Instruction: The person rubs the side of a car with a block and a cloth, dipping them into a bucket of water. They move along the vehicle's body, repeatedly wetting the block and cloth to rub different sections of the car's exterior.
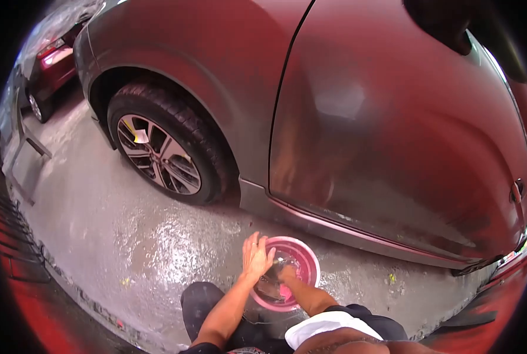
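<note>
A pink basin (312, 262) with water in it stands on the wet floor in front of my knees. My left hand (255, 255) is at the basin's left rim, its fingers stretched out and somewhat apart, a ring on one of them. Down inside the basin is my right hand (287, 274), in the water beside a bright pink cloth (285, 292). Its fingers are hidden, and I cannot tell whether they grip the cloth.
A dark, glossy car (358, 141) stands close beyond the basin. Its front wheel (159, 154) has a yellow-and-white tag on the spokes. A red car (57, 68) is at the far left, near a grey metal stand (30, 144). The concrete floor (127, 236) is wet.
</note>
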`<action>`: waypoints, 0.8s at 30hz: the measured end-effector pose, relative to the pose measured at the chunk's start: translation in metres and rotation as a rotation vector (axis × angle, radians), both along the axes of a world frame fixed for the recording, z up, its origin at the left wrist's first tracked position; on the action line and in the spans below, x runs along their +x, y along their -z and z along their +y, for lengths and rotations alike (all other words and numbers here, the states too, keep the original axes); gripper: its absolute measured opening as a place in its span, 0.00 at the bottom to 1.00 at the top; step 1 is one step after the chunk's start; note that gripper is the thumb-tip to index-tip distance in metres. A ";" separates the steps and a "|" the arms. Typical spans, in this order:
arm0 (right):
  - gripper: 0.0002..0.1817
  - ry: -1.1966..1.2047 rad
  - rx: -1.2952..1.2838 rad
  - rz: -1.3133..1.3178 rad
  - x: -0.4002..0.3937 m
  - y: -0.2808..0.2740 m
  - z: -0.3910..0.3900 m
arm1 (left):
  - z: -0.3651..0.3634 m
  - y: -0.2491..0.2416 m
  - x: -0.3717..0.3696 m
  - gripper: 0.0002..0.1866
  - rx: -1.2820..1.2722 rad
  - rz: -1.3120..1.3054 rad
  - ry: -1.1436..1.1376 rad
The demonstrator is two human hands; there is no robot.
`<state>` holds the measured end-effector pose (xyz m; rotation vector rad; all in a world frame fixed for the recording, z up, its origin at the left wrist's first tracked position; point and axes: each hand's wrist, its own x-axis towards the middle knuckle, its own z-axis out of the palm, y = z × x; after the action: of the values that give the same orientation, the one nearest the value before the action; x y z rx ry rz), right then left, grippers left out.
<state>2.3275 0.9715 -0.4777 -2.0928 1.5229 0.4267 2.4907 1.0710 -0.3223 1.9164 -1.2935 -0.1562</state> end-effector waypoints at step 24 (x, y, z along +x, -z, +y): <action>0.33 -0.698 -1.923 -0.604 0.157 -0.639 -0.029 | -0.030 0.031 0.018 0.20 0.202 0.147 0.009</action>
<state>2.4844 0.9420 0.1612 -3.3194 0.4738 -2.0776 2.5088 1.0406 -0.3529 2.0259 -1.2261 -0.4387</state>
